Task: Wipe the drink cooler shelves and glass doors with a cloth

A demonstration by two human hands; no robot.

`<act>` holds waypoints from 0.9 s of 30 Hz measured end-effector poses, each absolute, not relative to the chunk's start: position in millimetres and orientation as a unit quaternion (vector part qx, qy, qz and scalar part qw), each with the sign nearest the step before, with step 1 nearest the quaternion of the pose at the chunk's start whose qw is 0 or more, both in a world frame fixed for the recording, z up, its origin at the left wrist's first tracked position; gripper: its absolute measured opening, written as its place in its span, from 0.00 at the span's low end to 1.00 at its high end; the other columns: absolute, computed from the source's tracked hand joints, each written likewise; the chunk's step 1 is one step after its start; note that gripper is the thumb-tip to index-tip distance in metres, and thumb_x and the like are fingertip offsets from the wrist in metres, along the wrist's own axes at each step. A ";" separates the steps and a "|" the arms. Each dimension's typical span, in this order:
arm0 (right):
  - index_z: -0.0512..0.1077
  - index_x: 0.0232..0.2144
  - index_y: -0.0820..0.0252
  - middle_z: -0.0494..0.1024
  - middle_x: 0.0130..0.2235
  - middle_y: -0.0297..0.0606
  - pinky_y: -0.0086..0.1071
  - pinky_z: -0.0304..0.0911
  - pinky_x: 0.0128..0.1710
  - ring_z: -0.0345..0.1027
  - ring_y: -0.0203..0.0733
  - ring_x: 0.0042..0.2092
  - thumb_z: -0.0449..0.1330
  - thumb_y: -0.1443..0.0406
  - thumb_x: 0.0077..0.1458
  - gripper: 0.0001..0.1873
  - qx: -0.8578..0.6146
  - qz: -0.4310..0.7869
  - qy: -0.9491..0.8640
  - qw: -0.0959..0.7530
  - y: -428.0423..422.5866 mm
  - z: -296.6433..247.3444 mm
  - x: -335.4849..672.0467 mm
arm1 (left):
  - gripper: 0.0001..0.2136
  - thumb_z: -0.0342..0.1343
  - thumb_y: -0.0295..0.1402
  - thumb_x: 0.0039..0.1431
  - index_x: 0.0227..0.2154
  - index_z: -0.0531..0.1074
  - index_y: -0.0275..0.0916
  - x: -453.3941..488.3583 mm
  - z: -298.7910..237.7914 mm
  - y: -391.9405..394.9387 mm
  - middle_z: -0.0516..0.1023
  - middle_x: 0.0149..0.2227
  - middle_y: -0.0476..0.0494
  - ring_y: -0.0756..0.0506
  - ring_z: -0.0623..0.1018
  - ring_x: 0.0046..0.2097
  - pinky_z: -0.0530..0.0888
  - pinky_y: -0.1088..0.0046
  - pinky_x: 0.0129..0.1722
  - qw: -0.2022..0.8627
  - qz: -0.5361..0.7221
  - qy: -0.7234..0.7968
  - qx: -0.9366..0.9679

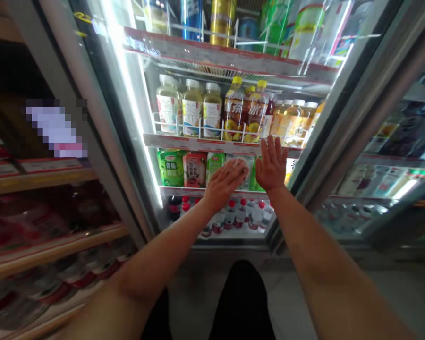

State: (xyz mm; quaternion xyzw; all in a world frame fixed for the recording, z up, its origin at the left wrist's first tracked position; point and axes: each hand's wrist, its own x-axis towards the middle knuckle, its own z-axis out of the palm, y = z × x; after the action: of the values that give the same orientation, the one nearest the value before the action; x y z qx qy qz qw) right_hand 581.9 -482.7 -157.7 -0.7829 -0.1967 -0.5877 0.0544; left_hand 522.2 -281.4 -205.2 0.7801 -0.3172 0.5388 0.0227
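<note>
My left hand [224, 183] reaches in front of the drink cooler's lower middle shelf, fingers stretched out flat. At its fingertips is a whitish patch [240, 166]; I cannot tell whether it is a cloth under the fingers or part of a package. My right hand [272, 164] is raised to the right of it, palm forward and fingers extended, with nothing visible in it. Behind the hands stand a green pouch [171, 168], a red pouch [194, 170] and another green pouch [215, 164]. Whether either hand touches glass is unclear.
Above, the middle shelf edge [198, 143] carries white-capped bottles [192, 107] and yellow-capped tea bottles [234, 109]. Red-capped bottles [230, 215] fill the bottom. Metal door frames [326, 174] flank the cooler. Wooden shelves [53, 182] with drinks stand at left.
</note>
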 end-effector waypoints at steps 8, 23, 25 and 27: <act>0.42 0.73 0.58 0.50 0.73 0.44 0.57 0.36 0.71 0.36 0.54 0.74 0.41 0.59 0.68 0.34 -0.794 -0.576 -0.185 0.054 -479.8 -159.6 580.8 | 0.20 0.49 0.25 0.70 0.61 0.68 0.46 523.0 -245.1 -286.1 0.68 0.65 0.49 0.44 0.59 0.70 0.59 0.62 0.69 -0.003 0.514 -0.367 0.775; 0.48 0.71 0.60 0.55 0.71 0.47 0.56 0.42 0.69 0.41 0.53 0.73 0.42 0.58 0.68 0.33 -0.768 -0.614 -0.175 0.054 -479.6 -165.7 582.1 | 0.19 0.52 0.29 0.69 0.61 0.69 0.44 510.0 -301.6 -258.0 0.64 0.67 0.50 0.45 0.62 0.69 0.58 0.64 0.68 -0.093 0.446 -0.411 0.789; 0.48 0.71 0.59 0.55 0.71 0.47 0.57 0.41 0.69 0.41 0.54 0.73 0.43 0.58 0.68 0.33 -0.774 -0.606 -0.173 0.060 -479.9 -166.4 582.1 | 0.19 0.52 0.29 0.69 0.61 0.68 0.47 508.8 -290.7 -240.6 0.65 0.67 0.51 0.45 0.60 0.70 0.57 0.63 0.69 -0.072 0.474 -0.370 0.796; 0.47 0.72 0.59 0.54 0.71 0.47 0.57 0.41 0.69 0.41 0.54 0.73 0.44 0.59 0.68 0.33 -0.773 -0.607 -0.174 0.060 -480.4 -167.3 582.6 | 0.19 0.53 0.28 0.69 0.61 0.68 0.48 507.7 -278.0 -226.2 0.68 0.65 0.52 0.45 0.57 0.71 0.56 0.63 0.69 -0.036 0.526 -0.313 0.790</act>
State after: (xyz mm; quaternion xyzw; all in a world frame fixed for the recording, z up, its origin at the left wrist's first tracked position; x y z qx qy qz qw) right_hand 582.6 -480.4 -167.3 -0.7732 -0.1742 -0.6068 0.0602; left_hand 507.7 -226.2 -278.0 0.7899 -0.3131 0.5261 -0.0359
